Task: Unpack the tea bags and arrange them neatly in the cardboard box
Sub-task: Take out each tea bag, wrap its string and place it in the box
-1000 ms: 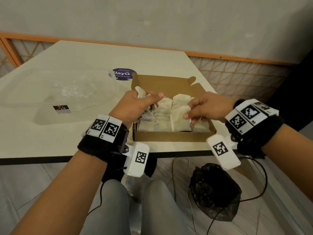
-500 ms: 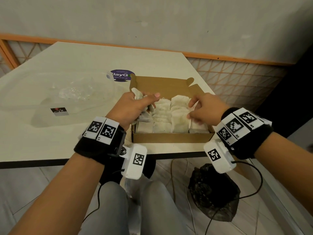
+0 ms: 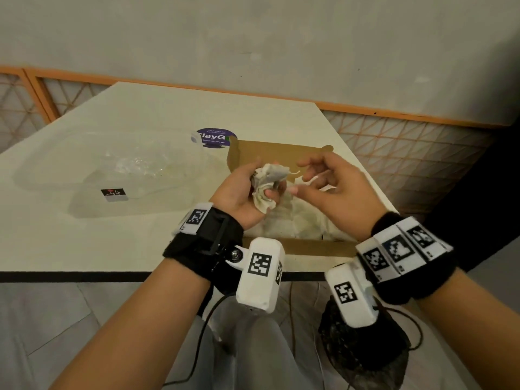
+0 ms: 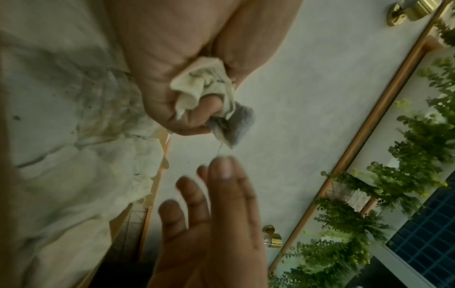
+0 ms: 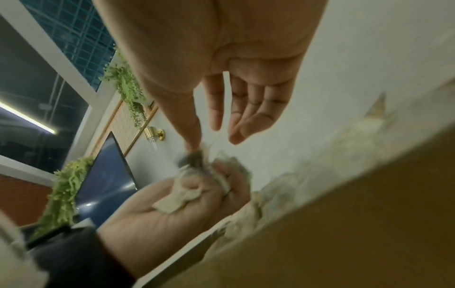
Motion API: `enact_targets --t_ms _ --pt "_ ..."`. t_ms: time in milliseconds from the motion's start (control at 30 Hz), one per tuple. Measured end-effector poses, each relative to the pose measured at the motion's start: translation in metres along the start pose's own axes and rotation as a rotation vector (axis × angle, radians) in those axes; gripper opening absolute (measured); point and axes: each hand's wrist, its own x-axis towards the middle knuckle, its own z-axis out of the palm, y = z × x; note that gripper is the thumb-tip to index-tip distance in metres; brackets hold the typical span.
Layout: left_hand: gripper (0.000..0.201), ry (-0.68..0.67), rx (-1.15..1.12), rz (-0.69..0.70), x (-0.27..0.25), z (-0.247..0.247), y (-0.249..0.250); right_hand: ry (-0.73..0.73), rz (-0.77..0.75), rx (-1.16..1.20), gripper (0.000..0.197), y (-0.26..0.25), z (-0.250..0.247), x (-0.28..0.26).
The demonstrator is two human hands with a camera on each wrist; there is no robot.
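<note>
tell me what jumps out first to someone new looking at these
The left hand grips a crumpled bunch of tea bags above the open cardboard box, which is filled with pale tea bags. The right hand, fingers loose, reaches toward the bunch. A clear plastic bag lies on the table's left side.

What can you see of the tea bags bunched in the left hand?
The crumpled off-white paper tea bags are a small bunch, creased, with greyish shading at one end. The left hand grips them in curled fingers, raised above the open brown cardboard box. A thin white string trails from them toward the right hand, whose thumb tip is at it.
</note>
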Motion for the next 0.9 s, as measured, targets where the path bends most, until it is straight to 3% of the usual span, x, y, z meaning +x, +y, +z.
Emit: enact_targets --t_ms 67,167,267,367,600,667,733,900 --pt "0.037 0.000 0.038 0.002 0.005 -0.001 -0.005 -0.033 -0.026 0.054 0.036 0.001 0.019 0.001" --pt "0.041 0.019 0.131 0.039 0.006 -0.002 -0.011 0.068 -0.040 0.215 0.016 0.010 0.032 0.008" --pt "0.048 0.035 0.265 0.116 0.007 -0.002 -0.013 0.122 0.076 0.524 0.008 0.016 0.034 0.009" --pt "0.033 0.065 0.300 0.142 0.007 -0.002 -0.013 0.140 0.191 0.800 0.007 0.022 0.034 0.009" --pt "0.038 0.004 0.419 0.268 0.004 -0.004 -0.014 0.219 0.282 1.160 0.009 0.030 0.026 0.010" --pt "0.040 -0.051 0.486 0.278 0.002 -0.004 -0.016 0.193 0.288 1.189 0.009 0.032 0.025 0.011" --pt "0.024 -0.068 0.535 0.297 0.002 -0.005 -0.019 0.146 0.304 1.165 0.007 0.033 0.026 0.011" --pt "0.022 0.019 0.442 0.364 0.007 -0.008 -0.019 0.072 0.371 0.948 0.016 0.033 0.030 0.011"
